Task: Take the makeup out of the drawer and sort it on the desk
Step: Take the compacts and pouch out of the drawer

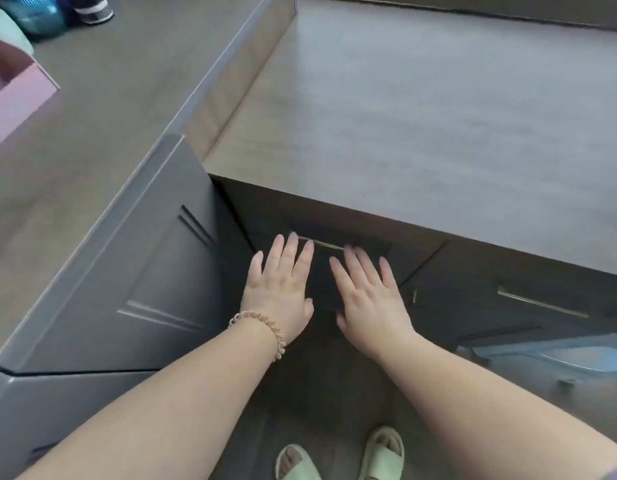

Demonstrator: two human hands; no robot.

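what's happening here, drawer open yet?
Not yet, as far as the view shows. A person stands at a grey desk, both hands flat and open against the dark drawer front under the desktop. The left hand, with a beaded bracelet at the wrist, and the right hand have fingertips near the thin metal handle. The drawer looks shut, and no makeup is visible on the desk. Neither hand holds anything.
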